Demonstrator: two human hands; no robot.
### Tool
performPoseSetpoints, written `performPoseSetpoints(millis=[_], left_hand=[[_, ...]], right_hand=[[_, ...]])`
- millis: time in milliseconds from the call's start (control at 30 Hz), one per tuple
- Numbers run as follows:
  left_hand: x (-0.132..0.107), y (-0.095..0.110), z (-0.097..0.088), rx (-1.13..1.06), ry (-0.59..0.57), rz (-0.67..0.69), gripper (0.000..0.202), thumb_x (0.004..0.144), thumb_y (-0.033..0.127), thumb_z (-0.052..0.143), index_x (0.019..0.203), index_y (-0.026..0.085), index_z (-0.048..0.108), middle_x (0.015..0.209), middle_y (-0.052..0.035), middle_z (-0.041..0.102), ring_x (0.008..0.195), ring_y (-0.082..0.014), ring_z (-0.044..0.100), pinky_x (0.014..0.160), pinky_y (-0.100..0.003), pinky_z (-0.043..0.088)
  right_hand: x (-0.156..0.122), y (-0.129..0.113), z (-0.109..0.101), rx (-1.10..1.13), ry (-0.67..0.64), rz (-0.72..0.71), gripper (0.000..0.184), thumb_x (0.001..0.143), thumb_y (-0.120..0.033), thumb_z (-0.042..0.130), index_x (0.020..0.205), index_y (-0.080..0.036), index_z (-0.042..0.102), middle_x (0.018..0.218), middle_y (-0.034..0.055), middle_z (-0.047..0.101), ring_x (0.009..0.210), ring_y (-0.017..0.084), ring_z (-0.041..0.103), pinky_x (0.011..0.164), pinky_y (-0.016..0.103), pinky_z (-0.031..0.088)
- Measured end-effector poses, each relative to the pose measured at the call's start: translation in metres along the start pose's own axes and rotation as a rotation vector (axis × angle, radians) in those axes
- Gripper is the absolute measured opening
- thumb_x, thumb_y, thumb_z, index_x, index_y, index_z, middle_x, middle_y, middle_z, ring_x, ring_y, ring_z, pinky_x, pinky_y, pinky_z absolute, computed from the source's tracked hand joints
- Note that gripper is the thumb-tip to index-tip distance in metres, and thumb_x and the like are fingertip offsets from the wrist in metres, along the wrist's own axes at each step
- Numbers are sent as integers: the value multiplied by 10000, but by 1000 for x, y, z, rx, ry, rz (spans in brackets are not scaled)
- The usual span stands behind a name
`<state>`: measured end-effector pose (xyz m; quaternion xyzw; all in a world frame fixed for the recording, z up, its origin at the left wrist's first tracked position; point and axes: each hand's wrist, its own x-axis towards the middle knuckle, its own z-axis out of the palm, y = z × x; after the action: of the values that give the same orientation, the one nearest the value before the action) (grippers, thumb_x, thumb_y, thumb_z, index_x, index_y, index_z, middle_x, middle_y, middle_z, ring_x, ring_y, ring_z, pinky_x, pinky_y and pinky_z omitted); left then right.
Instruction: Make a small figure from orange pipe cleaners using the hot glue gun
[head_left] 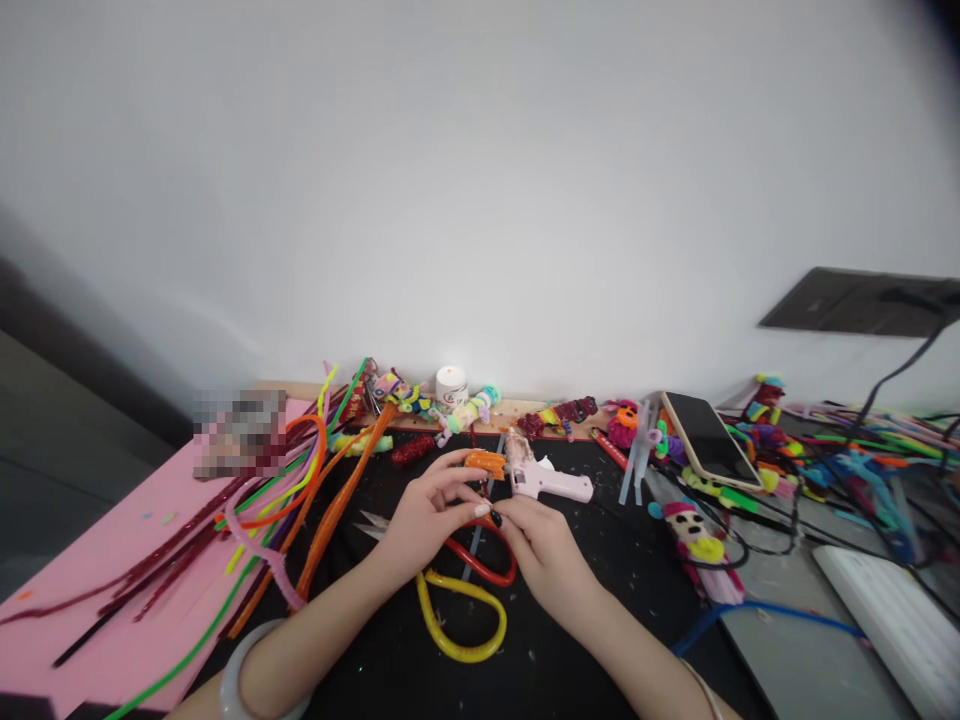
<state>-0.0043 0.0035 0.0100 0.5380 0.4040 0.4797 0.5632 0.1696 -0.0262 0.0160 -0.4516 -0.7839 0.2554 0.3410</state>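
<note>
Left hand (431, 508) has the orange piece (484, 463) gripped up between its fingers. Right hand (546, 552) has its fingertips bunched against the left thumb, can't tell if they're pinching anything tiny there. Glue gun (559, 483) is just past the fingertips to the right, scissors (426, 608) under them, fuzzy stems (341, 497) off to their left.

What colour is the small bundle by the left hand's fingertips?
The small bundle is orange; it shows best in the head view.
</note>
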Motion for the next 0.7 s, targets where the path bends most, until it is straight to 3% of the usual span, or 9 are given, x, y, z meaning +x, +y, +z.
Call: performPoseSetpoints(millis=[100, 300, 700], left_hand=[[1, 0, -1, 11, 1, 15, 250, 679, 122, 740, 926, 155, 732, 953, -91, 705, 757, -187, 705, 881, -386, 545], [-1, -3, -1, -117, -26, -13, 353, 608, 105, 787, 947, 183, 725, 1339, -104, 481, 726, -132, 690, 790, -345, 582], [1, -3, -5, -214, -161, -126, 359, 626, 128, 801, 968, 210, 734, 1345, -76, 439, 599, -13, 547, 613, -212, 493]], right_hand=[[1, 0, 0, 30, 34, -18, 219, 883, -74, 460, 878, -182, 650, 759, 34, 614, 696, 161, 586, 637, 238, 454], [1, 2, 0, 37, 91, -16, 188, 870, -79, 492, 791, -176, 632, 699, 13, 586, 632, 140, 555, 596, 222, 425], [0, 1, -4, 86, -10, -182, 199, 887, -80, 472, 739, -180, 560, 682, 0, 545, 646, 128, 505, 612, 223, 389]])
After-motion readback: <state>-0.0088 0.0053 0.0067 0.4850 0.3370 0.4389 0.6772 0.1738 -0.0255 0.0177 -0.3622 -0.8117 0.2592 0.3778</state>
